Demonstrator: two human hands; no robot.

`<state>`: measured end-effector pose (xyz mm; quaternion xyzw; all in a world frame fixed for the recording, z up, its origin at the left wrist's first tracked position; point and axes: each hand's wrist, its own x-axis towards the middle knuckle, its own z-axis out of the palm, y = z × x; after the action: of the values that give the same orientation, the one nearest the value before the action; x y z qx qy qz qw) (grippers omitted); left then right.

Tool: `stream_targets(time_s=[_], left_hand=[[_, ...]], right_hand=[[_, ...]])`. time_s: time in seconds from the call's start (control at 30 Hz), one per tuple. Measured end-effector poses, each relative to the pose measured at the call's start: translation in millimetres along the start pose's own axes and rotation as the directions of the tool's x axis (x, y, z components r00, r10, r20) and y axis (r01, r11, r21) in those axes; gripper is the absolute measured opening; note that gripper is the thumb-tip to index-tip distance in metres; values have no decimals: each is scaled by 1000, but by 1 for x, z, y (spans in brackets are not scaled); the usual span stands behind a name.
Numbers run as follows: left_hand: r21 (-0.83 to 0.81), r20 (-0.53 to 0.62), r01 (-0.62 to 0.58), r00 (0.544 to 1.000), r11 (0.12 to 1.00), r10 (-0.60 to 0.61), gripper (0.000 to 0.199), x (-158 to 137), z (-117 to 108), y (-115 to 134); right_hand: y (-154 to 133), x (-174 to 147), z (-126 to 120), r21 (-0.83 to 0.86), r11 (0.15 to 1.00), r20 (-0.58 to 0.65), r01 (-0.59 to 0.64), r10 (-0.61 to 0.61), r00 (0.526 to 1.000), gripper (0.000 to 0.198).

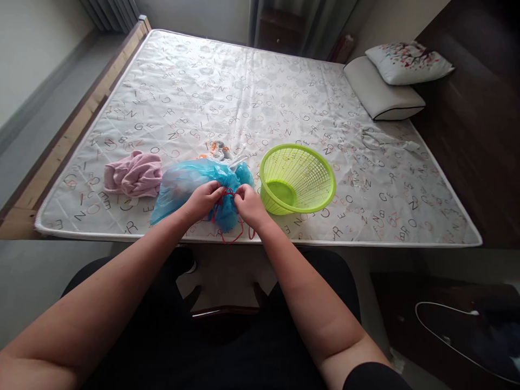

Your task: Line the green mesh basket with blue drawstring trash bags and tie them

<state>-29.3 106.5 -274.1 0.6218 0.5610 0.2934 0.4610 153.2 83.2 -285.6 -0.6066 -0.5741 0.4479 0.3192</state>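
Observation:
A blue plastic bag (184, 181) lies near the front edge of the mattress, its gathered neck between my hands. Round the neck runs a red drawstring (231, 238), whose loose loops hang down over the mattress edge. My left hand (205, 197) pinches the red drawstring at the left of the neck. From the right, my right hand (249, 205) closes its fingers on the same string. What the bag holds shows only as pale and reddish shapes through the plastic. Just right of my right hand stands a green plastic basket (298, 206), tilted slightly, with only its inner bottom and mesh wall showing.
A folded pink cloth (134, 174) lies left of the bag. Behind the bag is a crumpled white and orange plastic wrapper (221, 150). A pillow (406, 64) and a white cushion (379, 89) rest at the mattress's (284, 97) far right. A white cable (439, 307) is at lower right.

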Motion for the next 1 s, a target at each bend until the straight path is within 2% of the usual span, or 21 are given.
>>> stream_targets(time_s=[0.17,0.3,0.47,0.6,0.8,1.0], left_hand=[[-148,21,36,999,988,-34,42,1,-1,-3],[-320,25,66,998,945,-61,53,2,1,-2],[-437,61,117,993,892,-100,65,-1,2,3],[-485,133,190,981,854,-142,64,-4,-1,4],[-561,165,241,970,792,-179,63,-4,-1,4],[-454,164,175,980,874,-111,60,-4,-1,4]], right_hand=[[2,-1,-4,-11,993,40,119,-119,992,9],[2,0,-6,-30,978,-15,205,-205,979,15],[2,0,-3,93,984,-16,151,-150,989,19],[2,0,0,183,976,-5,115,-116,993,20],[3,0,1,222,973,-16,58,-56,998,20],[0,1,-1,234,969,-54,81,-70,996,23]])
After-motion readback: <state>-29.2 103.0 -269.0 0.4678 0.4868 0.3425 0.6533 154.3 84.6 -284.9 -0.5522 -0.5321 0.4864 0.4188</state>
